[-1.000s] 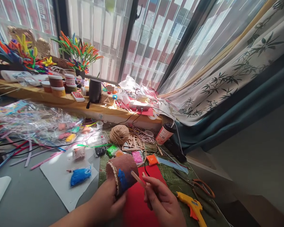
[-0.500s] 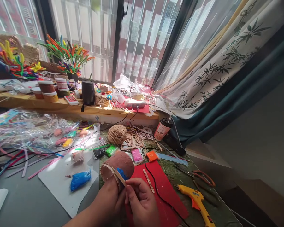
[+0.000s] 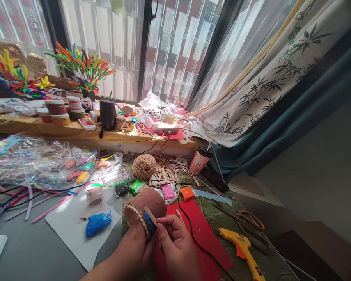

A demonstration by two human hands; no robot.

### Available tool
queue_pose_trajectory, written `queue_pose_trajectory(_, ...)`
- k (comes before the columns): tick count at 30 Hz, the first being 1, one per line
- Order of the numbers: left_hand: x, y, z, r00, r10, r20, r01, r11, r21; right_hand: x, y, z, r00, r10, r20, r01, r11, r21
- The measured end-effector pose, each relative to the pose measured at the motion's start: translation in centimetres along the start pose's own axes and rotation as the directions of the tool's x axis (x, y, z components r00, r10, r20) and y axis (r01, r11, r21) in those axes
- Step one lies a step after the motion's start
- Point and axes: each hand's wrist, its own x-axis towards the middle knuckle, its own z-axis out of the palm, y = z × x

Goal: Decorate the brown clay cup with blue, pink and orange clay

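A reddish-brown clay-covered cylinder [image 3: 150, 198], hollow and with a pale beaded rim, lies tilted on its side. My left hand [image 3: 136, 238] grips it at the rim, some fingers inside the opening. Between the thumb and fingers of my right hand [image 3: 175, 238] is a flat wooden craft stick [image 3: 150, 214]. The stick presses against a patch of blue clay [image 3: 148, 221] on the cylinder's outer wall near the rim. To the left, a bag of blue clay [image 3: 98, 224] rests on a white sheet [image 3: 73, 238].
Red paper [image 3: 206, 242] lies under my right hand, crossed by a black cable. A yellow glue gun [image 3: 242, 248] and orange-handled scissors [image 3: 250, 219] are at the right. Behind stand a twine ball [image 3: 144, 166], small clay packets and a paper cup [image 3: 200, 160].
The craft stick has shifted slightly and now covers more of the blue patch, which looks flatter. My right hand has moved a little up and covers more of the second stick.
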Motion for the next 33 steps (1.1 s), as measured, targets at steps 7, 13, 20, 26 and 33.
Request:
queue_pose_trajectory(7,0.0,0.1,-0.1,0.996,0.004,0.092,-0.007,1.0,0.028,0.9,-1.0,-0.5,0.976,0.19,0.109,-0.192,0.981,0.015)
queue_pose_trajectory(13,-0.1,-0.1,-0.1,0.996,0.004,0.085,-0.007,0.999,0.031,0.5,-1.9,-1.3,0.996,0.065,0.054,-0.066,0.998,0.015)
queue_pose_trajectory(20,0.0,-0.2,0.0,0.994,0.031,0.101,-0.03,1.0,-0.011,0.7,-1.0,-1.3,0.986,0.134,0.097,-0.138,0.99,0.034)
queue_pose_trajectory(26,-0.5,-1.7,1.1,0.992,0.11,0.068,-0.109,0.994,-0.011,1.0,0.2,-1.2,0.982,0.14,0.128,-0.139,0.99,-0.016)
queue_pose_trajectory(33,0.0,-0.8,0.2,0.993,0.065,0.103,-0.057,0.995,-0.084,1.4,-0.4,-2.5,0.965,0.19,0.179,-0.213,0.97,0.118)
